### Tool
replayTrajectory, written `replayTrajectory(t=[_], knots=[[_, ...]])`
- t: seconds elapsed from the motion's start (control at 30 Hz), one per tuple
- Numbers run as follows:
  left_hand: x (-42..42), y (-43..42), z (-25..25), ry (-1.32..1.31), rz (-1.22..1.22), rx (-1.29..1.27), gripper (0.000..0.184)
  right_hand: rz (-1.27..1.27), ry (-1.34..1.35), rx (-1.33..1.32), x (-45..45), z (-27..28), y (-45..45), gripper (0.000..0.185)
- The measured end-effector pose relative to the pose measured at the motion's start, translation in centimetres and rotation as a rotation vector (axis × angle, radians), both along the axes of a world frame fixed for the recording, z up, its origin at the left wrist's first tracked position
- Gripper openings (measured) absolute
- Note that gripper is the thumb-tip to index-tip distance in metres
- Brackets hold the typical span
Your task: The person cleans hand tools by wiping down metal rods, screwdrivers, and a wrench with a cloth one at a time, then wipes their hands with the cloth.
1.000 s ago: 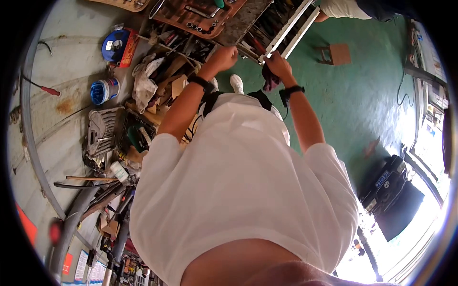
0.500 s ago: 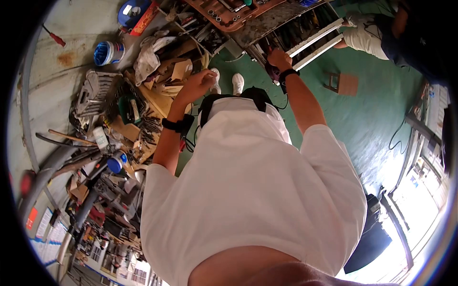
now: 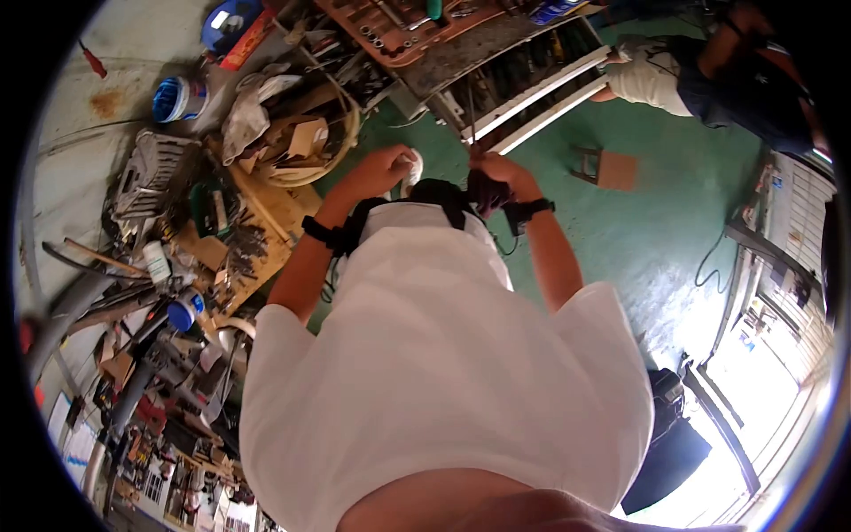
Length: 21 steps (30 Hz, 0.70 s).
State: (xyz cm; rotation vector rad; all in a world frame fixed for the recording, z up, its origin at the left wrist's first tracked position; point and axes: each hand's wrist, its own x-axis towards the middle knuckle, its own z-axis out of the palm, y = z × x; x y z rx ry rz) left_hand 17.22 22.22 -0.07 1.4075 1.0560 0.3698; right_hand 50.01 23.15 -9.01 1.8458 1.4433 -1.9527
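My left hand (image 3: 383,170) is loosely closed above the floor, its fingers curled, with nothing visible in it. A black band is round its wrist. My right hand (image 3: 505,174) grips a dark purplish cloth (image 3: 484,193), which hangs below the fingers. A thin dark rod (image 3: 472,120) rises from the same hand toward the open drawers (image 3: 534,99); its lower end is hidden by the fingers. Above the drawers, an orange-brown socket tray (image 3: 390,43) lies on the worn cabinet top (image 3: 450,64).
At the left are a round basket of cardboard (image 3: 356,124), a wooden board (image 3: 266,213) with metal parts, and a blue-lined bucket (image 3: 168,99). A small stool (image 3: 618,170) stands on the green floor (image 3: 620,239). Another person (image 3: 656,75) is beside the drawers, upper right.
My right hand has drawn back from the drawers toward my body with the cloth, and the thin rod now shows above it. My left hand has moved slightly right and stays loosely curled.
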Motion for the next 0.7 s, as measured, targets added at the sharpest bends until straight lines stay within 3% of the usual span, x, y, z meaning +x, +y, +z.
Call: replayTrajectory(t=[0.07, 0.13, 0.23, 0.33, 0.43, 0.47, 0.53, 0.7], knots=[[0.7, 0.0, -0.2, 0.028, -0.093, 0.039, 0.021, -0.006, -0.033, -0.059, 0.4, 0.1, -1.2, 0.041], [1.3, -0.4, -0.6, 0.041, -0.145, 0.014, 0.022, -0.102, -0.062, -0.076, -1.3, 5.3, -3.3, 0.045], [2.5, -1.2, -1.1, 0.018, -0.181, 0.014, 0.028, -0.103, -0.016, -0.083, -1.9, 6.9, -5.6, 0.049], [3.4, -2.5, -1.0, 0.19, -0.296, -0.083, 0.041, -0.12, -0.026, -0.098, -3.5, 9.2, -7.9, 0.047], [4.4, -4.0, -2.4, -0.047, -0.252, -0.062, 0.071, -0.2, 0.12, -0.03, -4.6, 7.3, -9.6, 0.052], [4.9, -4.2, -2.3, -0.047, -0.255, -0.055, 0.071, -0.202, 0.12, -0.023, -4.3, 6.2, -10.4, 0.052], [5.6, -4.5, -2.1, -0.156, -0.245, -0.347, 0.071, -0.129, 0.119, 0.218, -6.3, 8.9, -11.0, 0.05], [4.8, -6.5, -1.6, -0.294, -0.019, -0.347, 0.053, -0.077, 0.079, 0.46, -10.3, 12.0, -12.4, 0.043]])
